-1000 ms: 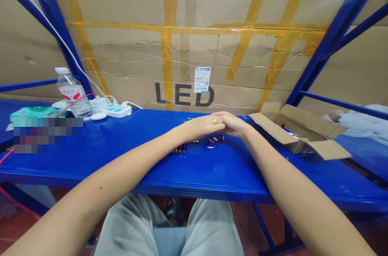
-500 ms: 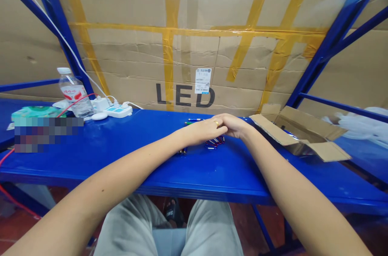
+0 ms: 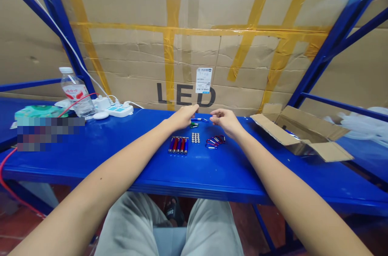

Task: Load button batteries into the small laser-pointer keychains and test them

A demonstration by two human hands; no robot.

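Note:
My left hand (image 3: 182, 117) is low over the table's far part, fingers reaching forward and partly hidden, with no held thing visible. It covers the left end of a slim blue tube (image 3: 200, 119) and part of a green metallic piece (image 3: 194, 125). My right hand (image 3: 226, 122) hovers just right of the blue tube, fingers loosely bent and apart, with nothing visible in them. Nearer me are small silver button cells (image 3: 195, 138) in rows. Several red and blue metal tubes (image 3: 178, 145) lie side by side to their left. Red and blue carabiners (image 3: 216, 141) are fanned out on the right.
An opened cardboard box (image 3: 298, 133) stands at right on the blue table (image 3: 127, 143). At left are a water bottle (image 3: 78, 94), a white power strip (image 3: 119, 110) and a green packet (image 3: 39, 112). A big cardboard panel (image 3: 136, 62) rises behind.
My hands were together over the middle; now they are apart, the left moved left and the right slightly right. The button cells and the row of tubes have come into full view.

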